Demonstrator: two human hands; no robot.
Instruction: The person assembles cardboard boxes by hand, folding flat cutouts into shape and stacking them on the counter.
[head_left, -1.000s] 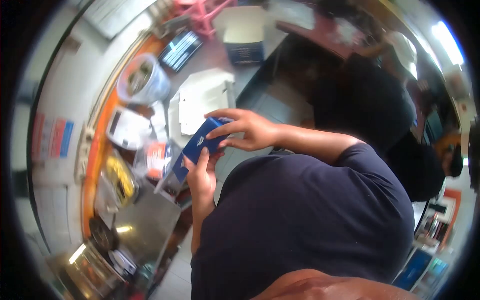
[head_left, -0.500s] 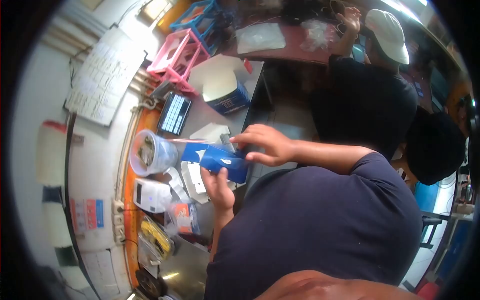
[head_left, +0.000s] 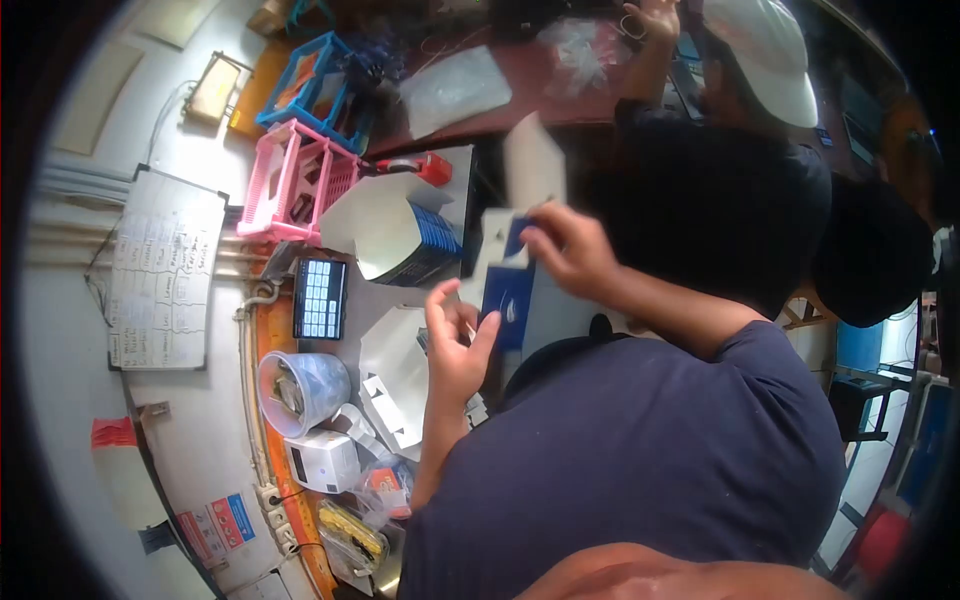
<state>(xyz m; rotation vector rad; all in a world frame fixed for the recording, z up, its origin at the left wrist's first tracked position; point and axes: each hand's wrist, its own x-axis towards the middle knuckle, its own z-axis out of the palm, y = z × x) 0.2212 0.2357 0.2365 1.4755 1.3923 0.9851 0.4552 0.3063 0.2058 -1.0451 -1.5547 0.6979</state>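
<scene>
A small blue box (head_left: 507, 305) with a white mark is held up in front of the body, its top flap raised. My left hand (head_left: 460, 345) has its thumb on the lower part of the box and its other fingers curled at the side. At the upper end, my right hand (head_left: 572, 250) pinches the blue flap. A pale sheet or flap (head_left: 535, 165) stands up behind the box; whether it is joined to it I cannot tell. Beneath, a white opened carton (head_left: 395, 385) rests on the metal table.
Beyond the table are a larger box (head_left: 400, 235), pink rack (head_left: 290, 185), blue rack (head_left: 310, 85) and tablet (head_left: 320, 300). A bin (head_left: 322, 390) and white device (head_left: 323, 461) stand at the left. A co-worker in a white cap (head_left: 765, 60) sits ahead.
The view has swung toward the far end of the table. The blue box has turned upright, its end flap is lifted, and my right hand has moved onto that flap.
</scene>
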